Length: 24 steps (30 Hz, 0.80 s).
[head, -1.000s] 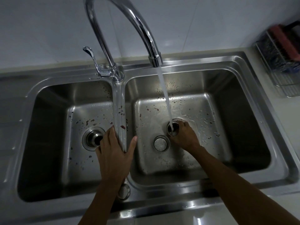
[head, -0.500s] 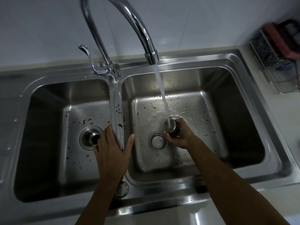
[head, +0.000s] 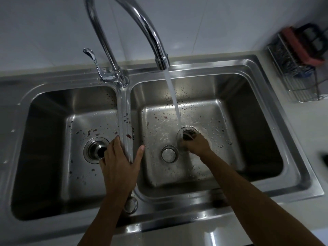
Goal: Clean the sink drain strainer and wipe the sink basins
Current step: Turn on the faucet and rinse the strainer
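My right hand grips a round metal drain strainer in the right basin, its open top turned up under the water stream from the faucet. Beside it the right basin's drain shows a flat metal cover. My left hand rests flat, fingers spread, over the divider between the basins. The left basin has its own drain, partly hidden by my fingers. Reddish-brown specks dot both basin floors and the divider.
The faucet lever sticks up at the back, left of the spout base. A wire rack holding a red-handled brush stands on the counter at the back right. A round cap sits on the sink's front rim.
My right hand has turned the strainer slightly under the stream, so its open top shows more. The left hand has stayed on the divider.
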Motion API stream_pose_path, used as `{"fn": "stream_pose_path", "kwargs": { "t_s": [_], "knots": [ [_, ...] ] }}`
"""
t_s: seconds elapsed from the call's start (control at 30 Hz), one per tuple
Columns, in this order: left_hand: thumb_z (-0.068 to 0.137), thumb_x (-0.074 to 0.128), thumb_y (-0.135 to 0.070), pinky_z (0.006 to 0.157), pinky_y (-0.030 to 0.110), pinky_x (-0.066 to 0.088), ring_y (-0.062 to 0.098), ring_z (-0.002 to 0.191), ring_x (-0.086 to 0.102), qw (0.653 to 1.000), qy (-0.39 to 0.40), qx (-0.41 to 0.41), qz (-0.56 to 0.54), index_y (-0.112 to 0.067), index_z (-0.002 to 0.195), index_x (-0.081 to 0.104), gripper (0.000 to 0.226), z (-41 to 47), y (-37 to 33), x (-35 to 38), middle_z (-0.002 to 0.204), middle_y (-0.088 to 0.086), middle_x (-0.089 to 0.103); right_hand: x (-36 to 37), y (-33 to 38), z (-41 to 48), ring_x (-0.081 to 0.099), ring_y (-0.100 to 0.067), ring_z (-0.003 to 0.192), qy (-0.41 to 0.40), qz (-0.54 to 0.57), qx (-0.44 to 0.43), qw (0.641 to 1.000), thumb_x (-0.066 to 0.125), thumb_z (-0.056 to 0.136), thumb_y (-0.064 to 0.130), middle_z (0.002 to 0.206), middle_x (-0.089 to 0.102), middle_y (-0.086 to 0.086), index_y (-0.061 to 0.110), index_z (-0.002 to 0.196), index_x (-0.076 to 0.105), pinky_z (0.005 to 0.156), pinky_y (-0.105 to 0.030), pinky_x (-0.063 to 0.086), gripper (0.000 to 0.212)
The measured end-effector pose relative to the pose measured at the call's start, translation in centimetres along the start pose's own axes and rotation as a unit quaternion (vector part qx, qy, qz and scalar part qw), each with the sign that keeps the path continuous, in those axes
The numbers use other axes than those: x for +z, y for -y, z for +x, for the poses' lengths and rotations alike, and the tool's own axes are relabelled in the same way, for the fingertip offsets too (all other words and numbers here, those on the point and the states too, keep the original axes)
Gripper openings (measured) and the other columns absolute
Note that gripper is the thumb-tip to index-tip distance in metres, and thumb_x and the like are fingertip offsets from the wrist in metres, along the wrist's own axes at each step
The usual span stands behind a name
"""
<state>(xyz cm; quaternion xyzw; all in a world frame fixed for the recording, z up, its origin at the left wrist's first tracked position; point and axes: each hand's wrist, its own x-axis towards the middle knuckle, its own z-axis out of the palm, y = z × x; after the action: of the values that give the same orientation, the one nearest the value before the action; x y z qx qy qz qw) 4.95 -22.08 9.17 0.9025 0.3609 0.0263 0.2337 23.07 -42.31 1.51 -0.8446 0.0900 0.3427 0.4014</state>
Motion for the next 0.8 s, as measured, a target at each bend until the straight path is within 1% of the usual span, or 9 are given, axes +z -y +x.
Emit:
{"fn": "stream_pose_path", "kwargs": {
  "t_s": [0.07, 0.13, 0.2, 0.3, 0.43, 0.5, 0.6, 0.7, 0.8],
  "knots": [
    [0.087, 0.031, -0.087, 0.118, 0.061, 0.031, 0.037, 0.144, 0.041, 1.000, -0.001, 0.001, 0.000, -0.009, 0.154, 0.033, 0.103, 0.0, 0.0, 0.0, 0.155, 0.018, 0.045, 0.5, 0.0, -0.6, 0.063, -0.024, 0.117, -0.027, -0.165, -0.106, 0.980, 0.086, 0.075, 0.029, 0.130, 0.064, -0.010, 0.010, 0.132, 0.059, 0.098, -0.035, 0.055, 0.066],
    [0.087, 0.032, -0.086, 0.118, 0.061, 0.031, 0.036, 0.143, 0.042, 1.000, 0.001, 0.002, 0.001, -0.009, 0.154, 0.033, 0.102, 0.0, 0.0, 0.0, 0.154, 0.019, 0.045, 0.9, 0.1, -1.1, 0.054, -0.027, 0.129, -0.029, -0.245, -0.141, 0.959, 0.082, 0.081, 0.027, 0.142, 0.053, -0.012, 0.009, 0.139, 0.050, 0.107, -0.039, 0.049, 0.069],
    [0.087, 0.033, -0.085, 0.119, 0.061, 0.030, 0.036, 0.144, 0.041, 1.000, 0.005, 0.000, 0.003, -0.009, 0.154, 0.033, 0.101, 0.0, 0.0, -0.1, 0.155, 0.019, 0.045, 0.7, 0.3, -1.2, 0.051, -0.030, 0.131, -0.037, -0.273, -0.155, 0.949, 0.082, 0.081, 0.029, 0.145, 0.048, -0.015, 0.008, 0.142, 0.046, 0.106, -0.038, 0.047, 0.074],
    [0.090, 0.038, -0.083, 0.120, 0.062, 0.031, 0.036, 0.145, 0.041, 1.000, 0.007, 0.001, 0.002, -0.008, 0.155, 0.033, 0.099, 0.1, 0.1, 0.0, 0.155, 0.019, 0.044, 0.2, 1.4, -1.2, 0.056, -0.031, 0.123, -0.064, -0.257, -0.149, 0.953, 0.085, 0.078, 0.036, 0.139, 0.048, -0.016, 0.009, 0.143, 0.045, 0.102, -0.038, 0.049, 0.081],
    [0.089, 0.038, -0.083, 0.119, 0.063, 0.032, 0.037, 0.144, 0.041, 1.000, 0.003, 0.002, -0.001, -0.008, 0.155, 0.033, 0.099, 0.0, 0.0, 0.0, 0.155, 0.019, 0.045, 0.1, 1.2, -1.5, 0.056, -0.032, 0.125, -0.040, -0.311, -0.185, 0.931, 0.085, 0.078, 0.039, 0.142, 0.049, -0.016, 0.012, 0.142, 0.045, 0.102, -0.043, 0.052, 0.080],
    [0.088, 0.037, -0.082, 0.118, 0.062, 0.033, 0.036, 0.143, 0.041, 1.000, -0.003, 0.001, -0.006, -0.009, 0.154, 0.034, 0.099, 0.0, -0.1, -0.1, 0.155, 0.019, 0.045, -0.4, 1.0, -1.7, 0.055, -0.032, 0.123, -0.054, -0.328, -0.178, 0.926, 0.083, 0.078, 0.044, 0.141, 0.050, -0.015, 0.012, 0.143, 0.043, 0.101, -0.044, 0.053, 0.083],
    [0.088, 0.038, -0.082, 0.118, 0.063, 0.033, 0.036, 0.143, 0.041, 1.000, -0.005, 0.001, -0.011, -0.009, 0.154, 0.034, 0.098, -0.1, -0.1, -0.1, 0.155, 0.018, 0.044, -1.3, 1.2, -1.8, 0.051, -0.034, 0.127, -0.069, -0.376, -0.140, 0.913, 0.081, 0.076, 0.055, 0.142, 0.048, -0.014, 0.009, 0.146, 0.035, 0.102, -0.047, 0.051, 0.096],
    [0.089, 0.037, -0.082, 0.117, 0.064, 0.034, 0.037, 0.142, 0.042, 1.000, -0.003, 0.006, -0.008, -0.009, 0.153, 0.035, 0.098, 0.0, 0.1, -0.1, 0.154, 0.018, 0.046, -1.8, 1.7, -2.1, 0.044, -0.036, 0.134, -0.047, -0.476, -0.090, 0.873, 0.079, 0.075, 0.059, 0.145, 0.044, -0.017, 0.007, 0.149, 0.033, 0.104, -0.045, 0.048, 0.101],
    [0.089, 0.036, -0.083, 0.118, 0.065, 0.033, 0.037, 0.143, 0.042, 1.000, 0.001, 0.003, -0.003, -0.009, 0.154, 0.034, 0.098, 0.0, 0.0, 0.0, 0.155, 0.018, 0.045, -2.6, 1.4, -2.6, 0.044, -0.036, 0.134, -0.024, -0.536, -0.063, 0.841, 0.077, 0.077, 0.058, 0.145, 0.042, -0.018, 0.008, 0.149, 0.036, 0.103, -0.042, 0.047, 0.096]
  ]
}}
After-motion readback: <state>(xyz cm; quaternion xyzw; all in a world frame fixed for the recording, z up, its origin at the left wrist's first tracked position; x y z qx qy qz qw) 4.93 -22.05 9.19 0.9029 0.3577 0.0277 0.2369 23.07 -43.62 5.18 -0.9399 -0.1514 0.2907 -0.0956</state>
